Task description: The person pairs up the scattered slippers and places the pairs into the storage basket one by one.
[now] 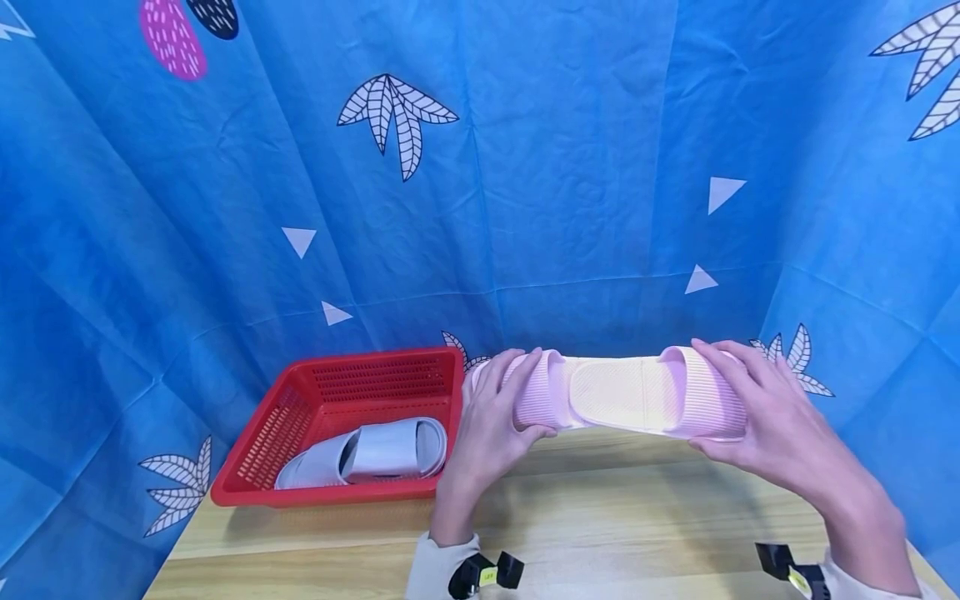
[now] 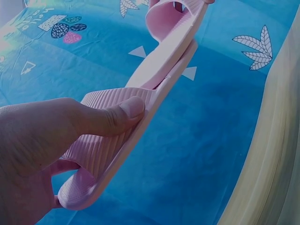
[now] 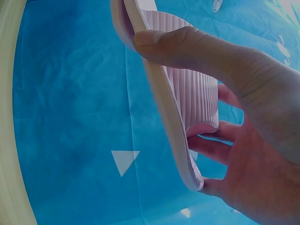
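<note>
Two pink slippers with ribbed straps are held up above the table, heel ends overlapping and toes pointing outward. My left hand (image 1: 483, 429) grips the left slipper (image 1: 546, 390) round its strap, thumb along the near edge and fingers over the far side. The right slipper (image 1: 712, 396) is gripped by my right hand (image 1: 772, 421) in the same manner at its strap. In the left wrist view, the thumb presses on the ribbed strap (image 2: 105, 145). The right wrist view has the thumb against the sole's edge (image 3: 164, 105), with fingers behind the strap.
A red plastic basket (image 1: 251, 497) stands on the left of the wooden table (image 1: 592, 533), close to my left hand. Inside it lies a pair of grey slippers (image 1: 382, 450). A blue patterned cloth (image 1: 570, 167) hangs behind and at both sides.
</note>
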`<state>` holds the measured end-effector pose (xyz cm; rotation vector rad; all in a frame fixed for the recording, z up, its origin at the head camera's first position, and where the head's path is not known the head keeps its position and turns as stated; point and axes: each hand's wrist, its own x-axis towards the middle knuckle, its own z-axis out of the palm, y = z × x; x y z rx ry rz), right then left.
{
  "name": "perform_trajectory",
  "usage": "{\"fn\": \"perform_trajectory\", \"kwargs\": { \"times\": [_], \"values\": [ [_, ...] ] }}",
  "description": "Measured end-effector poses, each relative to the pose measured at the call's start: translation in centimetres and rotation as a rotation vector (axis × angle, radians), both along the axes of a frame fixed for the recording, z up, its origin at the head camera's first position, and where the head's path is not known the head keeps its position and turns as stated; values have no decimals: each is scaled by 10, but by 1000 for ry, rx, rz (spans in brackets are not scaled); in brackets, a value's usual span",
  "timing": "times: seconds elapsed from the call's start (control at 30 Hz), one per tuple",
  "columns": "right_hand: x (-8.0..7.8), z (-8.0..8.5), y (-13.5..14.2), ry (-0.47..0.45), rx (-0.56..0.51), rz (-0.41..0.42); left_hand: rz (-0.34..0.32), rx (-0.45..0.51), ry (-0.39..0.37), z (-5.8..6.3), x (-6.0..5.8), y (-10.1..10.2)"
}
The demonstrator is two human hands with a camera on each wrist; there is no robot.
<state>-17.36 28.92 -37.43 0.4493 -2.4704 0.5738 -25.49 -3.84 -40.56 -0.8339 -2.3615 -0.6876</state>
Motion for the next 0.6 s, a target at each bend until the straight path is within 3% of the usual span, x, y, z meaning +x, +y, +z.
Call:
{"fn": "perform_trajectory", "kwargs": {
  "times": [0.6],
  "values": [
    [0,1,-9,-17,6,16,-2,-19,5,1,2,5]
  ]
}}
